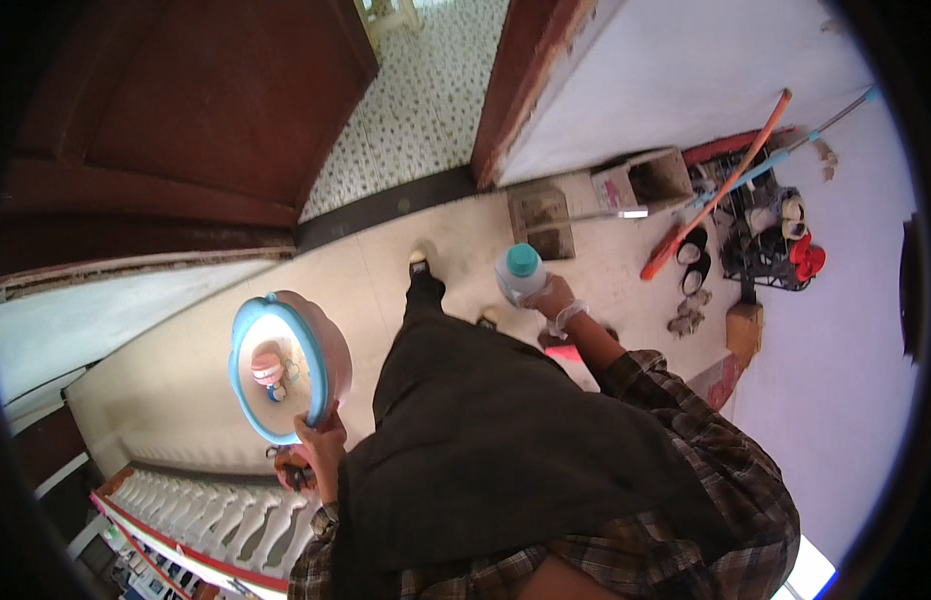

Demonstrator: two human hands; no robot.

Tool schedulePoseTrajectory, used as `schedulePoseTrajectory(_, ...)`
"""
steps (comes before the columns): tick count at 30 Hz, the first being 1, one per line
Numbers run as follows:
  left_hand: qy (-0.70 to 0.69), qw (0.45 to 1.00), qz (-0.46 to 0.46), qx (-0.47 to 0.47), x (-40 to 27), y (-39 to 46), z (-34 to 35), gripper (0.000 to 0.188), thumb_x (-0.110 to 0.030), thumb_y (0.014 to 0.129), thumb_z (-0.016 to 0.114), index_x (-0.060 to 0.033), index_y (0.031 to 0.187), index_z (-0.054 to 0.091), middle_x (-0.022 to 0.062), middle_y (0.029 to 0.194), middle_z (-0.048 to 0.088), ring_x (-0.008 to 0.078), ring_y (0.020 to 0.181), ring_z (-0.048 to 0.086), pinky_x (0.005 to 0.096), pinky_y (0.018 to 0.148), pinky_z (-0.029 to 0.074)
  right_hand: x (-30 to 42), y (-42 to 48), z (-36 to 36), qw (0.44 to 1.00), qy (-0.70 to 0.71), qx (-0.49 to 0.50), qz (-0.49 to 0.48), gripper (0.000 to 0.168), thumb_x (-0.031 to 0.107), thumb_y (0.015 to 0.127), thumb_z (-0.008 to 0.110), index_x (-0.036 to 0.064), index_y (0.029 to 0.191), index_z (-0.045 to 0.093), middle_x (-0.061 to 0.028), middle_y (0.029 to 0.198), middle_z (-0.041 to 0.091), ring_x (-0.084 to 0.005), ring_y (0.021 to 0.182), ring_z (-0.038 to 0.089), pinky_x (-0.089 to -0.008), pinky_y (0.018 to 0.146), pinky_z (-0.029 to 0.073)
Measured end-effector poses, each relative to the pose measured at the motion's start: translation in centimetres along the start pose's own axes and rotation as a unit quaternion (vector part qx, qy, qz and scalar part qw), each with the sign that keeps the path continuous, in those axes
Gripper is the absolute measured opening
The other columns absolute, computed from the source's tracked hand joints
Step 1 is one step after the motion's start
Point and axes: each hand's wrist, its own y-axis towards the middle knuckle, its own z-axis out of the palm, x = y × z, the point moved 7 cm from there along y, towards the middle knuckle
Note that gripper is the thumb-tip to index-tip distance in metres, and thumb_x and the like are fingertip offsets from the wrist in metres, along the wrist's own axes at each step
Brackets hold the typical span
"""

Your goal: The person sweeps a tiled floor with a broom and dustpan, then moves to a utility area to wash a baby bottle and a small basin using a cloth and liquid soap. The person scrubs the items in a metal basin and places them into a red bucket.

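Observation:
My left hand (pixel 323 439) grips the near rim of a plastic basin (pixel 338 352) with a scalloped light blue edge. The basin is tilted, so its pale inside shows. A small pink and white item (pixel 267 368) lies in it, beside a printed figure or small blue and white object (pixel 276 391); I cannot tell which. In my right hand (pixel 553 300), which wears a clear plastic glove, is a whitish bottle (pixel 516 281) with a teal cap. The bottle is held out over the tiled floor, cap towards me.
Ahead, a brown door (pixel 210 97) stands open beside a dark threshold (pixel 390 210). To the right are a dustpan (pixel 544 225), an orange-handled broom (pixel 728 187), a box (pixel 653 180), slippers (pixel 692 262) and a shoe rack (pixel 765 247). A white balustrade (pixel 210 517) runs along the lower left.

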Motion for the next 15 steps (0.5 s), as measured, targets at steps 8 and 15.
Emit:
schedulePoseTrajectory(8,0.094,0.954,0.113,0.262,-5.1,7.0,14.6,0.043,0.019,0.065,0.042,-0.0043,0.101,0.036,0.0091,0.096,0.045,0.0177,0.086,0.051,0.0303,0.078,0.048,6.7,10.5,2.9,0.993,0.075,-0.09,-0.004,0.034,0.006,0.059,0.072,0.003,0.091,0.061,-0.0016,0.065,0.058,-0.0083,0.045,0.043,-0.0241,0.042,0.035)
schedulePoseTrajectory(15,-0.058,0.95,-0.155,0.264,-9.4,14.0,27.7,0.026,-0.024,0.072,0.052,-0.0104,0.094,0.05,0.0057,0.096,0.056,0.0192,0.086,0.055,0.0314,0.072,0.047,16.5,17.0,3.4,0.96,0.189,-0.207,0.007,0.036,0.005,0.058,0.07,0.002,0.092,0.058,-0.0052,0.069,0.059,-0.0133,0.045,0.048,-0.0274,0.038,0.037)
